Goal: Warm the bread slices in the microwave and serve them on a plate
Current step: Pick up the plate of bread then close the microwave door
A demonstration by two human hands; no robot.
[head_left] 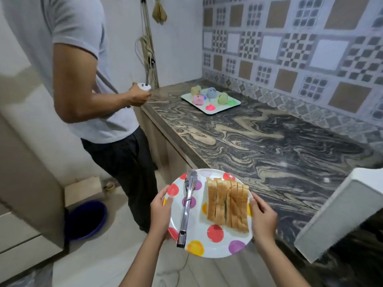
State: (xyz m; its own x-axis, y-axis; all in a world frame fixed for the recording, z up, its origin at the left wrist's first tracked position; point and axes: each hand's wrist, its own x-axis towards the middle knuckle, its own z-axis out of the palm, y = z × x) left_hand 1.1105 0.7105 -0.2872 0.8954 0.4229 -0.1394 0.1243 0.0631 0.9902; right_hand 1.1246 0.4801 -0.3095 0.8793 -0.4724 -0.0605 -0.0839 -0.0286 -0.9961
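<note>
A white plate [215, 245] with coloured dots is held in the air just off the counter's front edge. Several bread slices [228, 206] stand in a row on its right half. Metal tongs [187, 206] lie on its left half, tips pointing away from me. My left hand [160, 212] grips the plate's left rim, thumb on top. My right hand [263, 218] grips the right rim beside the bread. A white appliance, perhaps the microwave [339, 214], stands on the counter at the right, only partly in view.
A dark marbled counter [269, 146] runs along the tiled wall. A white tray [211, 100] with small pastel objects sits at its far end. Another person [87, 79] stands at the left holding a white device. A blue basin [86, 219] lies on the floor by a cabinet.
</note>
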